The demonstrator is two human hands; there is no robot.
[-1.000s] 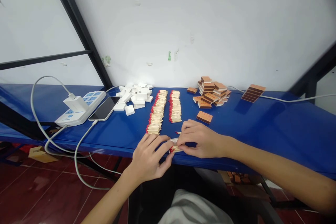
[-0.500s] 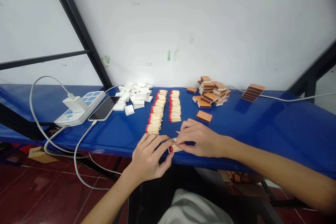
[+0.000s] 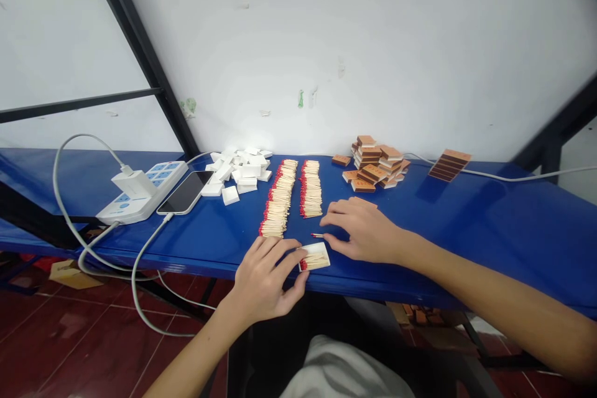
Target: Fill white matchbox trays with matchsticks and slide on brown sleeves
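A small white matchbox tray (image 3: 321, 249) lies near the table's front edge with several red-tipped matches (image 3: 317, 260) inside. My left hand (image 3: 268, 277) grips the tray's left end between thumb and fingers. Just beyond the tray are a few loose matches (image 3: 318, 236) on the blue surface. My right hand (image 3: 361, 233) is beside them, thumb and fingers apart, holding nothing; its fingertips are close to the match ends. Two long rows of matches, a left row (image 3: 278, 199) and a shorter right row (image 3: 311, 189), stretch away behind the tray.
White empty trays (image 3: 237, 168) are heaped at the back left, near a phone (image 3: 184, 193) and a power strip (image 3: 144, 189) with cables. Brown matchboxes (image 3: 373, 165) are piled at the back right. A striped brown card (image 3: 450, 165) leans farther right. The wall (image 3: 326, 43) borders the blue table (image 3: 466, 230).
My right hand has lifted out of the tray and moved up and to the right, its fingers opening by the loose matches. My left hand stays on the tray.
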